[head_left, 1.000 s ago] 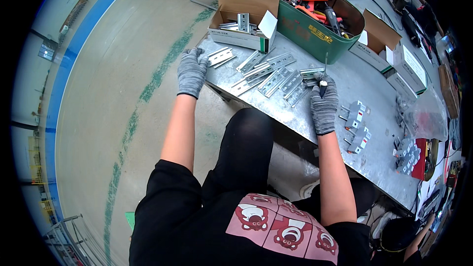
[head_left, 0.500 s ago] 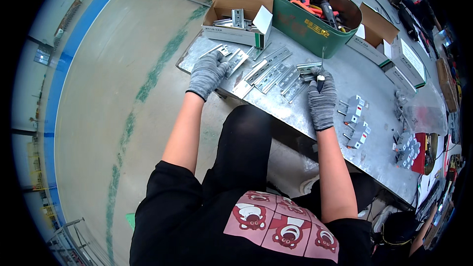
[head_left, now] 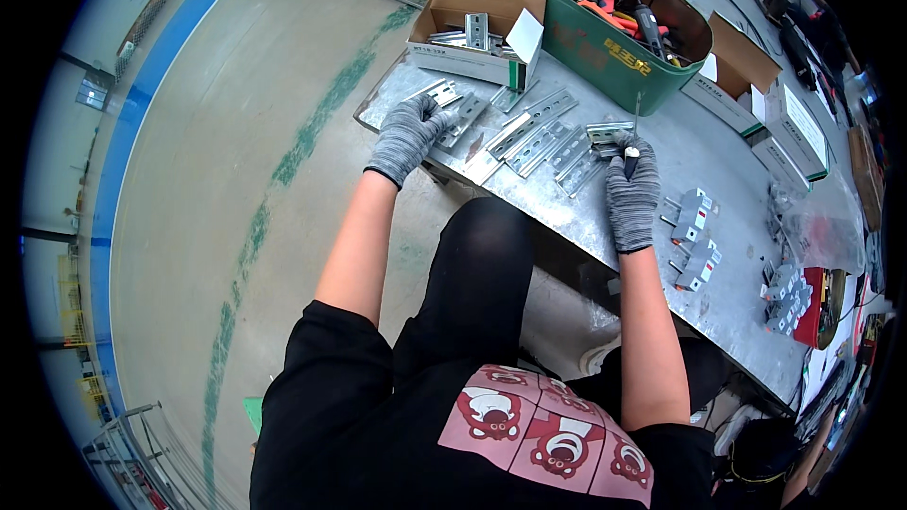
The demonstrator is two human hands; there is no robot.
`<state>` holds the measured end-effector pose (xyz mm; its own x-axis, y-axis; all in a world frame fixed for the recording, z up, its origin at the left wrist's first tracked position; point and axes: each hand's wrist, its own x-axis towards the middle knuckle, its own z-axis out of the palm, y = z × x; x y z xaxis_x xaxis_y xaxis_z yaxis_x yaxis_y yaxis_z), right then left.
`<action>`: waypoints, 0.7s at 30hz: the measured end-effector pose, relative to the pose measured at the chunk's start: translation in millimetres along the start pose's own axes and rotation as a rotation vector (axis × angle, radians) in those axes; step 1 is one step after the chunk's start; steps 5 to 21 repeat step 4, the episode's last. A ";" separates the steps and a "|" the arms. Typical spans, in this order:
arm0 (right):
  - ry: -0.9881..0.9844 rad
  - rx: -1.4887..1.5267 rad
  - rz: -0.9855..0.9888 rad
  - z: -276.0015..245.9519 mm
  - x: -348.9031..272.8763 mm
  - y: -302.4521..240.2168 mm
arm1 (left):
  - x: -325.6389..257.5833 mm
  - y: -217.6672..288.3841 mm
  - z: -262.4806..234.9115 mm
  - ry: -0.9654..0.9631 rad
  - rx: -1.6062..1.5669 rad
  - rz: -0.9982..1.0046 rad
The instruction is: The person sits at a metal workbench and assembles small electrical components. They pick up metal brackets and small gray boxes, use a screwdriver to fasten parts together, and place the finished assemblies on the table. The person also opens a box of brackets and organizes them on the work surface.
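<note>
Both my hands wear grey knit gloves. My left hand [head_left: 408, 135] rests on the near left part of the metal table [head_left: 661, 217], its fingers touching a short slotted metal rail [head_left: 442, 93]. My right hand [head_left: 631, 191] is closed around a screwdriver [head_left: 631, 144] whose thin shaft points up at a small metal bracket [head_left: 608, 132]. Several longer slotted rails [head_left: 534, 132] lie side by side between the two hands.
An open cardboard box [head_left: 477, 9] with metal parts stands at the table's far left. A green bin [head_left: 619, 24] holds orange-handled tools. White boxes [head_left: 789, 118] sit further right. Grey circuit breakers [head_left: 697, 236] lie right of my right hand. Concrete floor lies on the left.
My left hand has moved along the table edge and settled on the short rail at the left end. My right hand has stayed put with the screwdriver.
</note>
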<state>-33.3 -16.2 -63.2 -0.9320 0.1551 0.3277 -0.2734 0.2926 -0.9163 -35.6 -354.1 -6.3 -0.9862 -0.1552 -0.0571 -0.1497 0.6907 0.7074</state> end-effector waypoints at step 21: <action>-0.001 -0.050 -0.015 0.0 0.6 3.0 | -5.1 -10.5 -1.2 -0.057 -0.215 -0.007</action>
